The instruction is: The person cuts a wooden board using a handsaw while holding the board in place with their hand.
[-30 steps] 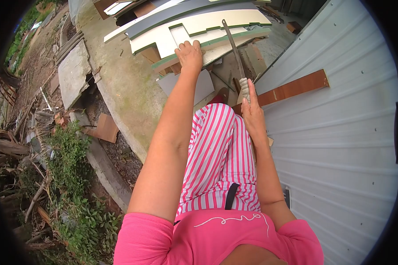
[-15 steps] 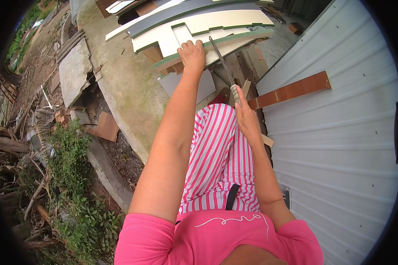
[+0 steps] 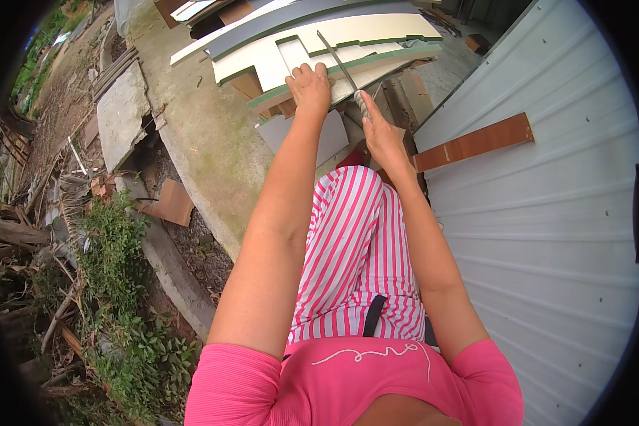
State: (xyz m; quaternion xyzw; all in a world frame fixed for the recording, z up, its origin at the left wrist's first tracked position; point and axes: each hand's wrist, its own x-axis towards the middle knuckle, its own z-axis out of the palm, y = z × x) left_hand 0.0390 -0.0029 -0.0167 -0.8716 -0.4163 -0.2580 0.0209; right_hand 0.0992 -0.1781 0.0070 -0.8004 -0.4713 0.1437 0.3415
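My left hand [image 3: 310, 90] bears on the near edge of a white board with green edges [image 3: 348, 76], its fingers bent over the top. My right hand [image 3: 382, 131] is wrapped round the pale, wound handle of a long narrow-bladed tool [image 3: 339, 64]. The blade slants up and left across the board, just right of my left hand. Whether it has teeth is too small to tell. Beyond it lies a white panel with stepped cutouts [image 3: 263, 62].
Grey and white strips [image 3: 312, 25] are stacked behind. A corrugated metal wall [image 3: 532, 227] rises on the right, with a brown plank [image 3: 476, 142] against it. A concrete ledge [image 3: 192, 121] and leafy plants [image 3: 113, 270] are on the left.
My right hand has pushed the tool forward and left, so its tip reaches farther over the boards. My left hand has stayed on the board.
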